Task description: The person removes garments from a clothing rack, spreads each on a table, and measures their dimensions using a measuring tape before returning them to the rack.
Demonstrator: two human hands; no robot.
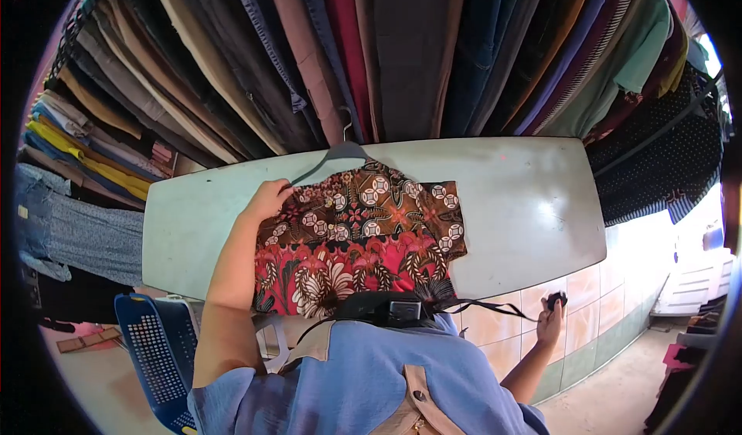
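A batik shirt (355, 238) in brown, black and red lies on the pale board, its lower edge hanging over the near side toward my body. A dark grey clothes hanger (340, 153) with a metal hook shows at the shirt's top, its right part under the cloth. My left hand (270, 198) is closed around the hanger's left end, beside the shirt's shoulder. Off to the right, away from the shirt, my right hand (550, 325) grips a small black object (555, 301), whose kind I cannot make out. Black cords (495, 308) run from near that hand to a black device (403, 310) at my chest.
Trousers and other garments (410, 48) hang in a dense row behind the ironing-board-like table (525, 203). Folded clothes (85, 153) are stacked at left, above a blue perforated basket (158, 350). A dark dotted garment (657, 153) hangs at right. A white slatted object (693, 282) stands farther right.
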